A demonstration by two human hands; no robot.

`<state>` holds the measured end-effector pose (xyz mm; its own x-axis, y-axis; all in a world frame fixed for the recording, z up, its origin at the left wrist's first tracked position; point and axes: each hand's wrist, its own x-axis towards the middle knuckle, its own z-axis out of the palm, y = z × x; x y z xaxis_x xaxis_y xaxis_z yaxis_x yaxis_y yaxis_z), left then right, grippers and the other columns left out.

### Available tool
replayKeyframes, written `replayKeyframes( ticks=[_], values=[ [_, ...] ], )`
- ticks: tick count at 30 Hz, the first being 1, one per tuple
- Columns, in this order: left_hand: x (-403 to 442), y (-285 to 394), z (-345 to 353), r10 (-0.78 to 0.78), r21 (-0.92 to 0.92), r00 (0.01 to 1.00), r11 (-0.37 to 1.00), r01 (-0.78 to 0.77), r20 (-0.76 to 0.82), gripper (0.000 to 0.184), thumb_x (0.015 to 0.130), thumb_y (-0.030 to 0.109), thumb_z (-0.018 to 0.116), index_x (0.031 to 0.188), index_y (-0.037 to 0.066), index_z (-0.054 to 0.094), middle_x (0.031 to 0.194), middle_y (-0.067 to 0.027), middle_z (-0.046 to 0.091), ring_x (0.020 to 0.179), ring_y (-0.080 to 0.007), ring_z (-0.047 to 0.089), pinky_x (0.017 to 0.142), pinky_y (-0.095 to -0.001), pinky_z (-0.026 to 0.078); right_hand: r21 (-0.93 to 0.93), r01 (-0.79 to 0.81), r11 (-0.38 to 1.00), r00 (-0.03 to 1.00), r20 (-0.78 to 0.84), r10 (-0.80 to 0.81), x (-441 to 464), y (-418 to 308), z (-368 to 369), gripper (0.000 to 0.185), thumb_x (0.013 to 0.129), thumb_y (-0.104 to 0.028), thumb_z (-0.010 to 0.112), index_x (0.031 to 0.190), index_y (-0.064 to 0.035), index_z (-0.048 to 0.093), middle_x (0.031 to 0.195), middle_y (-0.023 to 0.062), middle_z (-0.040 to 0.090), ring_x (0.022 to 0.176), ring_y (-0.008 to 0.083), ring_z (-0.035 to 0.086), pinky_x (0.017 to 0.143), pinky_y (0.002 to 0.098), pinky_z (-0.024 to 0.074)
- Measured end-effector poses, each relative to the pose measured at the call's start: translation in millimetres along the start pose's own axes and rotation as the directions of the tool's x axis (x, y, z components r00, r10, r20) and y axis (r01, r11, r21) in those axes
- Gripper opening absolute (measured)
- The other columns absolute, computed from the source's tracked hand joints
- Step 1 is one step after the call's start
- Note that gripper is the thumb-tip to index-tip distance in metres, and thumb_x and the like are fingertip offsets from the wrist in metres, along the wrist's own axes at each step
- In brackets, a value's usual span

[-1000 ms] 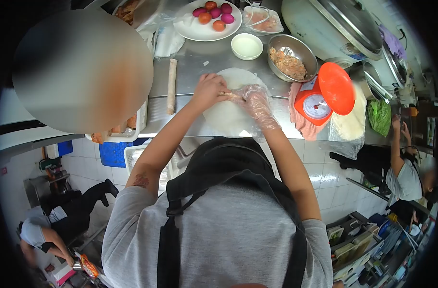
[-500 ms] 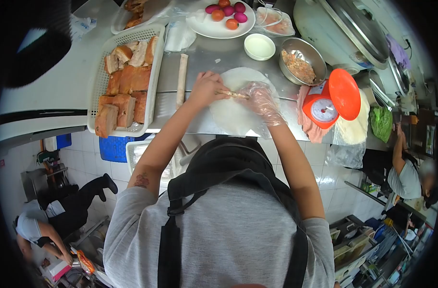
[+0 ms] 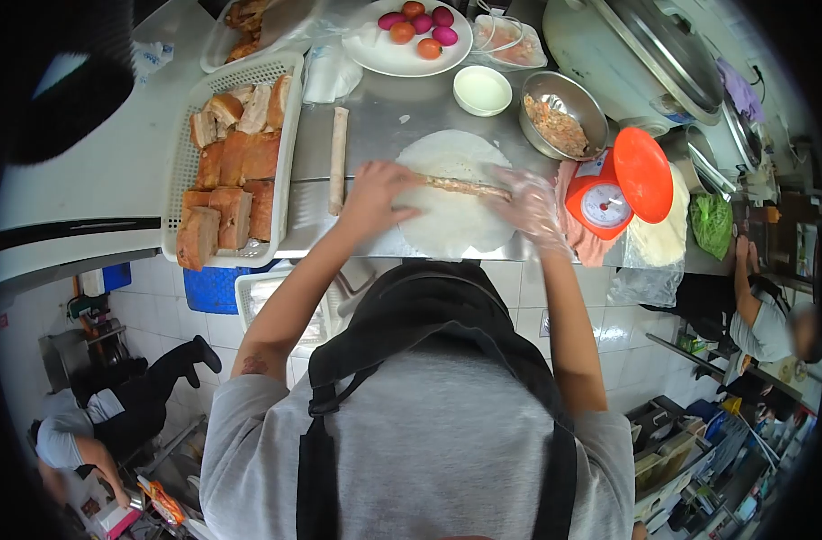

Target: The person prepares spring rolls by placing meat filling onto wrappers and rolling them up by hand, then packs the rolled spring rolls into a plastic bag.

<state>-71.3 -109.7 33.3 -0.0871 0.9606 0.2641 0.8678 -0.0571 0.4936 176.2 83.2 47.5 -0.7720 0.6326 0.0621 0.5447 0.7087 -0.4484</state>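
White-tiled floor (image 3: pixel 175 292) shows below a metal desk (image 3: pixel 370 112), with one co-worker (image 3: pixel 82 436) far off at lower left and another person (image 3: pixel 760 310) at the right edge. On the desk, directly in front of the wearer, a pale round wrapper (image 3: pixel 451 232) lies flat, and a thin strip of filling (image 3: pixel 465 186) runs crosswise over it, tilting slightly down toward the right. Both hands are well apart, one at each end of that strip. At the left end is the bare left hand (image 3: pixel 381 193), palm down, its thumb spread away from the fingers; at the right end is the right hand (image 3: pixel 530 207) in a clear plastic glove, too blurred to tell whether it pinches anything. Just left of the left hand lies a pale finished-looking roll (image 3: pixel 338 162), and beyond it a white basket (image 3: pixel 289 153) holds blocks of browned meat (image 3: pixel 249 155). Farther back stand a white plate (image 3: pixel 368 43) with pink and orange egg-shaped items (image 3: pixel 444 36), a small pale bowl (image 3: pixel 462 101), and a metal bowl (image 3: pixel 555 88) containing chopped filling (image 3: pixel 557 128). Right of the gloved hand, a red scale (image 3: pixel 603 205) with a tilted red pan (image 3: pixel 643 175) sits on a pink cloth (image 3: pixel 593 249).
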Motion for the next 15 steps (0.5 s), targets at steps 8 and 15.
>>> replayKeyframes(
  ticks=[8,15],
  values=[
    [-20,35,30,0.21,-0.149,0.946,0.973,-0.177,0.245,0.043,0.08,0.027,0.08,0.121,0.017,0.074,0.119,-0.003,0.063,0.119,-0.0251,0.053,0.107,-0.0412,0.038,0.157,-0.238,0.959,0.964,-0.084,0.253,-35,46,10,0.039,0.077,-0.036,0.081,0.107,-0.0109,0.08,0.086,0.0177,0.072,0.08,0.034,0.068,0.077,0.0418,0.0539],
    [-13,37,27,0.145,-0.187,0.948,0.978,-0.094,0.284,0.045,0.084,0.012,0.072,0.129,0.015,0.068,0.116,-0.0035,0.065,0.115,-0.0247,0.057,0.103,-0.0385,0.047,0.282,-0.22,0.934,0.955,-0.135,0.266,-45,14,-7,0.039,0.077,-0.035,0.084,0.101,-0.0055,0.076,0.09,0.0133,0.073,0.091,0.033,0.069,0.083,0.044,0.0535]
  ],
)
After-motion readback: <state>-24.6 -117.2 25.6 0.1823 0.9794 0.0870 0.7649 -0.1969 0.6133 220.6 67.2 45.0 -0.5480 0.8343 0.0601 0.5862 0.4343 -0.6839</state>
